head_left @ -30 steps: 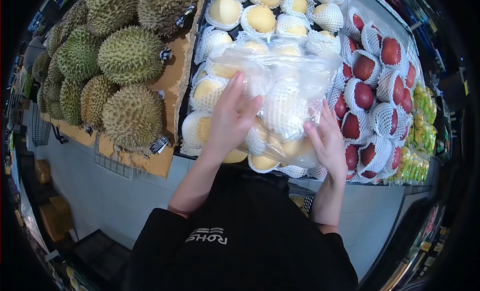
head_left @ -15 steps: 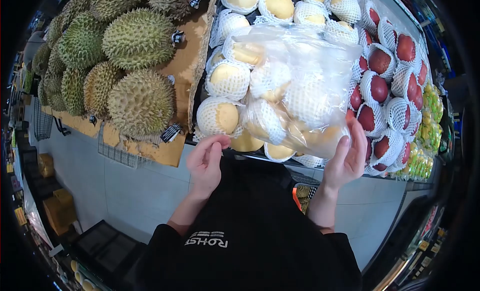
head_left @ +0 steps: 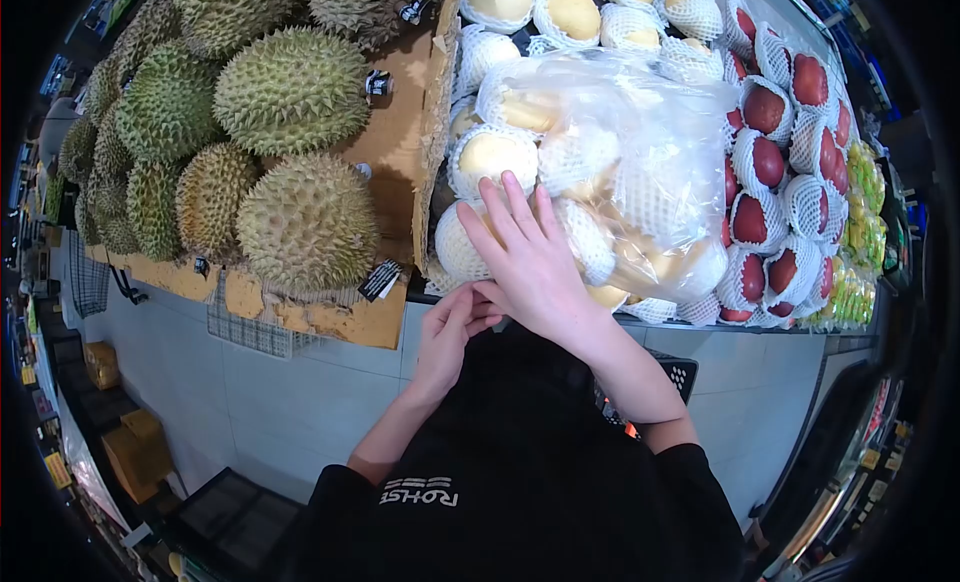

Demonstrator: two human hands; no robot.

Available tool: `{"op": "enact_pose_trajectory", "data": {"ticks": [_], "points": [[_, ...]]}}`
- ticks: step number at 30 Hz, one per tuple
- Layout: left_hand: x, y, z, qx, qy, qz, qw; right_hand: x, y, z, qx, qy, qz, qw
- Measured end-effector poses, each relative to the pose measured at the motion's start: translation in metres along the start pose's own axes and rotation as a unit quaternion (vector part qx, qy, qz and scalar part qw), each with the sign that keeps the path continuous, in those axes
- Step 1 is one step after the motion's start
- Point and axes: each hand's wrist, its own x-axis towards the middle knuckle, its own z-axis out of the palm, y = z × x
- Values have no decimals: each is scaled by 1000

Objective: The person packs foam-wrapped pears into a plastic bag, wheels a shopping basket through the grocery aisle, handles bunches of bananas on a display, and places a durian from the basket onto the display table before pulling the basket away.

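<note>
My right hand (head_left: 537, 275) reaches across to the left, fingers spread, over a pale yellow pear in a white foam net (head_left: 462, 244). Whether it touches that fruit I cannot tell. Just below, at the display's front edge, my left hand (head_left: 452, 334) is closed, its fingertips pinched close to my right thumb. What they hold, if anything, is hidden. A clear plastic bag (head_left: 650, 132) lies on the netted pears right of my right hand. Netted pears show through the film; I cannot tell which are inside it.
Large spiky durians (head_left: 305, 222) are piled on cardboard (head_left: 398, 162) to the left, with a black-and-white tag (head_left: 380, 280) by the nearest. Red fruits in foam nets (head_left: 750, 220) fill the right side. Below the display are a wire basket (head_left: 250, 332) and grey floor tiles (head_left: 300, 397).
My right hand has left the bag's right side and moved left over the pears, fingers spreading. My left hand has shifted slightly right and down, still pinched. The view has shifted slightly.
</note>
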Motion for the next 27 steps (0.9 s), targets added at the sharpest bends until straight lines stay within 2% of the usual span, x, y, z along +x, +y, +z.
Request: {"op": "enact_pose_trajectory", "data": {"ticks": [2, 8, 12, 17, 24, 26, 27], "points": [[1, 2, -4, -15, -7, -20, 1000, 0, 5, 15, -90, -1, -20, 996], [12, 6, -20, -112, -40, -62, 991, -10, -2, 31, -124, 9, -20, 992], [12, 4, -23, -145, -59, -90, 984, -16, -9, 29, -88, 14, -14, 996], [9, 1, -29, -162, -80, -83, 980, -14, -8, 25, -34, 41, -11, 999], [13, -4, -31, -139, -78, -68, 985, -6, -4, 22, -100, 23, -39, 994], [10, -7, -31, -147, -74, -72, 984, -11, -4, 25, -24, 22, -28, 999], [11, -7, -30, -158, -65, -71, 983, -11, -5, 23, -27, 24, -23, 999]]}}
